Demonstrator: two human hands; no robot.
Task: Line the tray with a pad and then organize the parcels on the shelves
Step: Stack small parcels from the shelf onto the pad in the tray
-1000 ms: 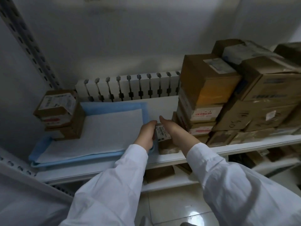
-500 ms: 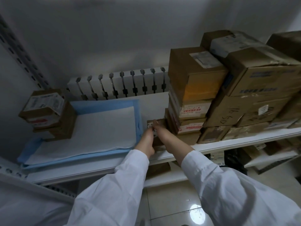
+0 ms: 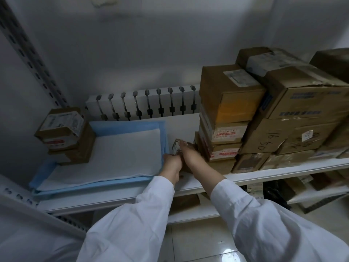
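Note:
A blue-edged white pad (image 3: 113,154) lies flat on the left part of the white shelf (image 3: 188,125). Two stacked brown parcels (image 3: 65,133) stand on the pad's left end. Just right of the pad, my left hand (image 3: 172,165) and my right hand (image 3: 190,155) both grip a small brown parcel (image 3: 177,145) with a white label, tilted up on the shelf. It stands close to the left side of a tall pile of cardboard parcels (image 3: 264,114) filling the shelf's right half. My hands hide most of the small parcel.
A perforated metal upright (image 3: 32,57) frames the left side. A white radiator (image 3: 143,104) runs behind the shelf. A lower shelf (image 3: 190,210) holds more boxes and dark items at the right. Glossy floor tiles (image 3: 198,244) lie below.
Both hands have moved the small parcel farther back on the shelf and tipped it up beside the pile. The view has shifted slightly.

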